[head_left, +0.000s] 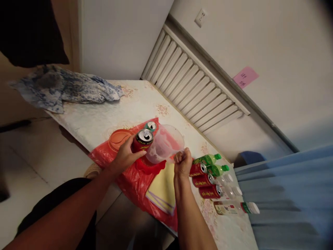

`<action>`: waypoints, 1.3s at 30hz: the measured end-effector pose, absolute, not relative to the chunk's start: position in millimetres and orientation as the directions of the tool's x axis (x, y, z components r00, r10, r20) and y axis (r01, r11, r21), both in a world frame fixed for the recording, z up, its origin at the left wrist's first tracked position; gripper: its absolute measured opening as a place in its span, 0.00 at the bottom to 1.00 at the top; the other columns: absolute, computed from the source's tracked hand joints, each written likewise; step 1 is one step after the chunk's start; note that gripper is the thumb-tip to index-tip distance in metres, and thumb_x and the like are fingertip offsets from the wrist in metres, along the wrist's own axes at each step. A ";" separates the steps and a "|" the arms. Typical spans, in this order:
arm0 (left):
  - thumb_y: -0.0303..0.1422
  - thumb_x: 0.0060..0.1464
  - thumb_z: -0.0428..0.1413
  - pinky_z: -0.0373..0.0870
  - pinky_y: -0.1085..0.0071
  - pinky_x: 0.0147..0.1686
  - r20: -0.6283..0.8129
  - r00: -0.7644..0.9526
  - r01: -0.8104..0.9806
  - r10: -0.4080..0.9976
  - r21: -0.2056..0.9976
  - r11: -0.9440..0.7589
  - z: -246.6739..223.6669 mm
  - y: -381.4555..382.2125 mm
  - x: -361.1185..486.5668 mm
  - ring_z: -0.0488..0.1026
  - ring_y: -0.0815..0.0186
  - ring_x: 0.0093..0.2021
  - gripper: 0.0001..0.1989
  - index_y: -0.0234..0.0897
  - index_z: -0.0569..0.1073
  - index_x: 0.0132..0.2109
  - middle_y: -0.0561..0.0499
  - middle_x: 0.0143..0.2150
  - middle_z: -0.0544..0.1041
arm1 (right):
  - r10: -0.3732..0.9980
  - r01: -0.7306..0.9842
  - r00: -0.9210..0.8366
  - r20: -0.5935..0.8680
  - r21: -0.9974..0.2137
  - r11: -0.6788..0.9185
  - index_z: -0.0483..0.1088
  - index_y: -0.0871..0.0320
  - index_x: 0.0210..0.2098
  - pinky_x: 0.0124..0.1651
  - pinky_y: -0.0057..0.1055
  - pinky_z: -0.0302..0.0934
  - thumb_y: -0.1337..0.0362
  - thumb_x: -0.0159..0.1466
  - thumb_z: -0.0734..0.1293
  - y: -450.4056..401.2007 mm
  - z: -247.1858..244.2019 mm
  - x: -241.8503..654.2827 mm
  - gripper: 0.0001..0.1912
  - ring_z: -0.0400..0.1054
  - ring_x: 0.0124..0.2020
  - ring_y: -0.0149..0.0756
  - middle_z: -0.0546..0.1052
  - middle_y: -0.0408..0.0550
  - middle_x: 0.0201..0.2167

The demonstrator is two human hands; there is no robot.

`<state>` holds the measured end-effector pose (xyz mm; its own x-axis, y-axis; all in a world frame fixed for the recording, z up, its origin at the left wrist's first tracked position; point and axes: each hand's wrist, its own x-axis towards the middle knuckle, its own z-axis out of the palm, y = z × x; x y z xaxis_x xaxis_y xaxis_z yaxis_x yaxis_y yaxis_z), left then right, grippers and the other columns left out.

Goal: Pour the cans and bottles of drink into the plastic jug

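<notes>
Red can (142, 145) is upright in the left hand (127, 152), near the front edge of the worktop (139, 109), already open, not tipped. The right hand (182, 164) grips the clear jug (161, 145). I can't tell if the jug holds drink.

Has pale walls (281, 45), a socket (201, 17) above a slatted radiator (194, 81), and a flower-patterned table (140, 111) alongside. Shows light floor tiles (28, 166) at left, a blue curtain (288, 187) at right.
</notes>
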<state>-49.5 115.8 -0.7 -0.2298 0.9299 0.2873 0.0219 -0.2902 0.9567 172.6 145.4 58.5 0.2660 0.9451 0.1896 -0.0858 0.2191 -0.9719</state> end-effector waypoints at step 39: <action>0.38 0.41 0.67 0.66 0.53 0.61 0.110 0.461 0.019 0.880 0.991 -0.134 0.1 -26.7 115.8 0.71 0.47 0.59 0.40 0.36 0.68 0.62 0.41 0.60 0.74 | 0.998 0.101 -0.012 0.067 -0.993 0.068 0.73 0.58 0.52 0.53 0.38 0.69 0.70 0.45 0.74 -71.7 43.4 279.0 0.33 0.74 0.49 0.44 0.80 0.45 0.47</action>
